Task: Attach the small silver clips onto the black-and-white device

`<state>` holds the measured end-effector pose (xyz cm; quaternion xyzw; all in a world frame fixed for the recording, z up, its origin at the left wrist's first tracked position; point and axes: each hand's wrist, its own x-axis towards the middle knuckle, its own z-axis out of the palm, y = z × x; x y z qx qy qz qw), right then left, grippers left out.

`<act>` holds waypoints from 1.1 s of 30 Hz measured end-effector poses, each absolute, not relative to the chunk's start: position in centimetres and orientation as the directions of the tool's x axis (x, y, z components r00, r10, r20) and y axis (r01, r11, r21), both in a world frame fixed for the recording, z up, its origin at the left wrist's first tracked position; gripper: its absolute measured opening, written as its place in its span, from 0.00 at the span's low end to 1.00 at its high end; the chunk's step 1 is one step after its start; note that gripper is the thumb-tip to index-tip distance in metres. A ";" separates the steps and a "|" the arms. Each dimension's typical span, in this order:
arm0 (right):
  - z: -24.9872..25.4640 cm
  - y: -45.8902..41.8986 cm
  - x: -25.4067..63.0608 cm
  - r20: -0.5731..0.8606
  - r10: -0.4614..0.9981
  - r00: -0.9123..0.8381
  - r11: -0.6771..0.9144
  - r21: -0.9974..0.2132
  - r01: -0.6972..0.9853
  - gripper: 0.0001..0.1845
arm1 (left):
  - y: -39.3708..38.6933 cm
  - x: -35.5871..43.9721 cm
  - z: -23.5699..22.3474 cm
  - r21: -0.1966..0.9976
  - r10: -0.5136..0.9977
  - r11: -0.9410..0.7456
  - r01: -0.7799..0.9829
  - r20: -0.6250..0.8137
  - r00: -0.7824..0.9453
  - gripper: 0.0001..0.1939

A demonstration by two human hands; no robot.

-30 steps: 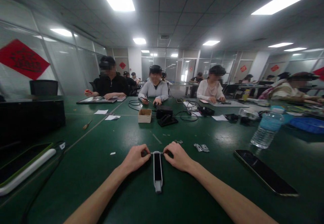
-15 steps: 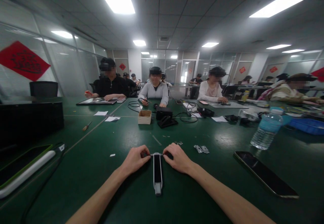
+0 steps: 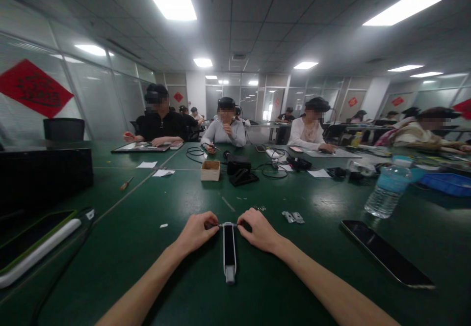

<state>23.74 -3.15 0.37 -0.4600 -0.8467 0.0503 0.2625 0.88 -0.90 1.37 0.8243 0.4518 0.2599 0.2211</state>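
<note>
A narrow white-framed device with a long black face (image 3: 229, 247) lies on the green table, its grey end piece (image 3: 230, 273) toward me. Thin metal pieces stick out sideways at its far end. On the left one, my left hand (image 3: 198, 229) is closed in a pinch, thumb against forefinger. My right hand (image 3: 257, 229) pinches the matching piece on the right side. The fingertips hide most of both pieces. Just beyond my right hand lie several small metal rings (image 3: 260, 208), and to its right a pair of silvery metal parts (image 3: 293, 217).
A black phone (image 3: 386, 253) and a water bottle (image 3: 388, 188) stand to the right. At left are a dark screen (image 3: 46, 175), a white-edged device (image 3: 40, 252) and a brush (image 3: 126, 183). Ahead sit a small box (image 3: 210, 171) and black equipment (image 3: 240, 169); people work across the table.
My hands and the device stay almost where they were. Across the table, the person in the middle has raised a hand to the face. The view has tilted up very slightly.
</note>
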 end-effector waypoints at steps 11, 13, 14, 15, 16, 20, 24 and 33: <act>0.9 -3.5 23.7 0.364 0.821 -0.441 0.558 -0.346 0.754 0.04 | -1.0 0.8 1.5 0.601 0.854 -0.503 0.622 0.235 0.463 0.08; 0.9 -3.5 23.7 0.358 0.824 -0.440 0.555 -0.349 0.755 0.04 | -0.9 0.8 1.4 0.598 0.852 -0.508 0.620 0.241 0.465 0.08; 1.0 -3.6 23.7 0.356 0.825 -0.439 0.554 -0.351 0.755 0.04 | -0.9 0.8 1.4 0.596 0.850 -0.511 0.619 0.243 0.468 0.08; 1.0 -3.6 23.7 0.356 0.825 -0.438 0.553 -0.352 0.756 0.04 | -0.9 0.8 1.4 0.595 0.848 -0.514 0.617 0.246 0.470 0.08; 1.0 -3.6 23.7 0.355 0.825 -0.439 0.553 -0.351 0.756 0.04 | -1.0 0.8 1.4 0.594 0.846 -0.518 0.616 0.249 0.471 0.07; 1.0 -3.6 23.7 0.359 0.823 -0.441 0.555 -0.340 0.759 0.05 | -1.0 0.9 1.4 0.598 0.846 -0.518 0.611 0.252 0.470 0.07; 0.7 -3.4 23.7 0.367 0.818 -0.443 0.561 -0.340 0.754 0.04 | -1.0 0.9 1.3 0.596 0.843 -0.523 0.609 0.254 0.475 0.06; 0.6 -3.3 23.7 0.368 0.817 -0.444 0.562 -0.338 0.755 0.04 | -0.5 0.8 0.6 0.616 0.835 -0.528 0.585 0.250 0.490 0.11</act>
